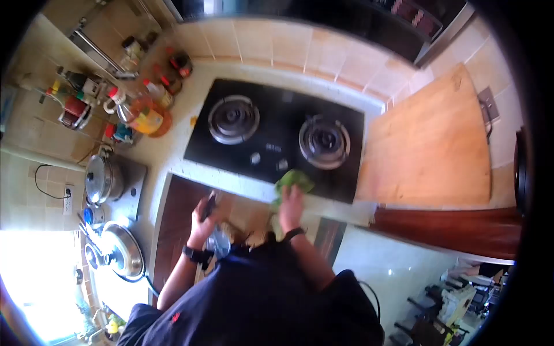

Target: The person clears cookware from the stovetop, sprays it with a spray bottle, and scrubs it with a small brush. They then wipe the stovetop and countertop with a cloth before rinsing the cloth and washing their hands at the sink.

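My right hand (291, 206) presses a green cloth (295, 180) on the front edge of the black gas stove (277, 104), just below its right knob. The fingers lie over the cloth. My left hand (201, 222) is wrapped round the dark top of a spray bottle (219, 242), whose clear bluish body hangs below the hand, in front of the counter edge. Two round burners sit on the stove, the left burner (234, 119) and the right burner (324, 142).
A wooden board (430, 147) leans at the right of the stove. An oil bottle (144, 118) and several condiment bottles stand in the back left corner. A steel pot (104, 179) and a lidded pan (123, 251) are on the left counter (151, 187).
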{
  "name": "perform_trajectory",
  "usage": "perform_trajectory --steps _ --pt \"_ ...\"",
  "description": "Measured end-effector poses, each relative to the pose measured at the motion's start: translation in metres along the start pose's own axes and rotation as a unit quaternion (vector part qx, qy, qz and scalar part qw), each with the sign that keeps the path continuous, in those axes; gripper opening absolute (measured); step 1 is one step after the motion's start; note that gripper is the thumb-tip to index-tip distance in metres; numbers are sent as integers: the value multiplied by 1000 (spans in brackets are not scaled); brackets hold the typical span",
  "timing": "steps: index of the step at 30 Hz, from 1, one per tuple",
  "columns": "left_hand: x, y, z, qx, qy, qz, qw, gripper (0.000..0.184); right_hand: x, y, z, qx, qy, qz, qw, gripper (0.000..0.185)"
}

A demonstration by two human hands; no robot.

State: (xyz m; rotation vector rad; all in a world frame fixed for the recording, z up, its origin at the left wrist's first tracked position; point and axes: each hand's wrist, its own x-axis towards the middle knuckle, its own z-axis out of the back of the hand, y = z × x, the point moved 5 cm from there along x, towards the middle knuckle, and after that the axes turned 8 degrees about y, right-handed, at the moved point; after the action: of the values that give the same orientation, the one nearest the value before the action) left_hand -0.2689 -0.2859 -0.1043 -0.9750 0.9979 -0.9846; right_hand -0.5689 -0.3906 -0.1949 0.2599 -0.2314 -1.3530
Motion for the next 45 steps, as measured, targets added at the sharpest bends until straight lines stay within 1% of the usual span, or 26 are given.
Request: perform_trajectory --steps 1,2,4,6,8,10,12,13,15,16,18,19,20,21,22,24,27,30,31,34,35,38,39,40,42,45 --pt "-5 -3 5 -17 5 45 999 54 7 25 -11 15 -10 30 999 47" --pt "-8 6 9 -65 -23 52 996 56 13 49 -23 29 -19 61 998 44" --pt "-20 -11 19 -70 -40 35 996 58 28 88 -15 78 -25 123 989 36" --pt "-32 -18 32 -100 -53 44 993 60 33 123 -21 98 8 183 978 34" --pt "-36 -18 47 -99 -80 42 991 62 38 158 -34 151 13 207 967 33" --pt "-43 -16 60 -97 -107 40 989 63 48 189 -50 195 75 203 957 31" --pt "-49 -22 77 -85 -124 42 988 63 51 213 -64 253 99 230 934 37" --pt "-51 -7 89 -66 -131 46 988 57 50 223 -56 285 146 226 920 38" --pt "-59 12 109 -52 -152 59 985 62 44 236 -56 320 240 236 886 41" --pt "-62 18 118 -54 -161 62 983 65 41 240 -60 380 297 217 849 43" --pt "-69 30 135 -56 -179 68 980 72 40 247 -47 322 287 280 858 42" --pt "-71 28 147 -37 -190 56 980 68 43 245 -54 321 328 241 855 42" --pt "-73 25 158 -18 -200 44 979 65 40 247 -42 309 327 238 861 43" --pt "-78 8 167 -25 -206 92 974 58 39 251 -28 275 340 231 869 43" --pt "-76 23 173 -25 -211 76 974 53 32 256 -14 268 343 231 870 43" --pt "-79 9 204 -38 -205 155 966 48 36 272 -17 247 352 233 872 42" --pt "-55 51 226 3 -211 149 966 46 35 288 -13 220 349 229 881 42" --pt "-35 82 242 113 -259 155 947 50 30 300 -21 235 343 229 880 40" --pt "-26 93 250 118 -225 169 952 66 28 303 -24 243 333 238 879 40" --pt "-19 103 262 168 -276 133 937 82 23 307 -27 252 330 235 879 40" --pt "-16 109 261 172 -237 155 944 95 22 307 -28 254 333 230 879 40" --pt "-33 86 243 117 -231 54 965 93 25 298 -36 253 331 238 878 40" --pt "-38 80 237 146 -225 19 963 91 26 300 -34 247 343 219 879 40" --pt "-55 58 234 100 -244 -49 963 80 27 305 -28 230 330 232 886 41" --pt "-78 36 236 90 -245 -115 958 67 34 315 -24 228 348 236 878 41" --pt "-141 -39 270 -24 -290 -128 948 45 46 327 -36 242 379 263 853 40"
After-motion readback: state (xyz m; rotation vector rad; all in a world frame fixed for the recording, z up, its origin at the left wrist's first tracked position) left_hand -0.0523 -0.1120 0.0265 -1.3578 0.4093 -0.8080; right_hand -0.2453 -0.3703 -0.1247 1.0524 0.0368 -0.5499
